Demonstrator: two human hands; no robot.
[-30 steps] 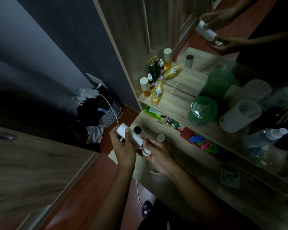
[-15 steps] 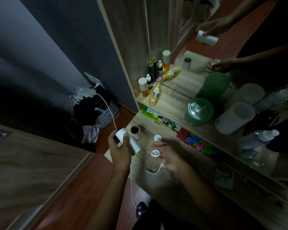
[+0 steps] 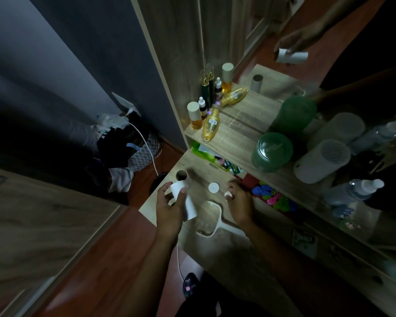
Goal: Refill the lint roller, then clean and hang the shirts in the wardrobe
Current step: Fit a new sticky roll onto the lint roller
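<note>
Hands that met at the roll a second ago have drawn apart. The left hand grips the roll, a smooth white paper cylinder held tilted just above the desk. The right hand hovers well to its side, fingertips pinching a small white cap.

The desk is pale wood-grain laminate. On it stand a brown cardboard tube, upright and open at the top, and beside it a flat white disc. Between the hands lies the handle, a thin white plastic loop with a stem that runs under the right forearm.

A raised shelf of the same laminate carries a gold bottle lying on its side, a ribbed green jar, a matte white cylinder with a slotted end, and a clear spray bottle. A mirror behind the shelf doubles them.

The floor is reddish-brown. Against the dark grey wall sits a patterned basket heaped with dark cloth, with a white cable trailing across it.
</note>
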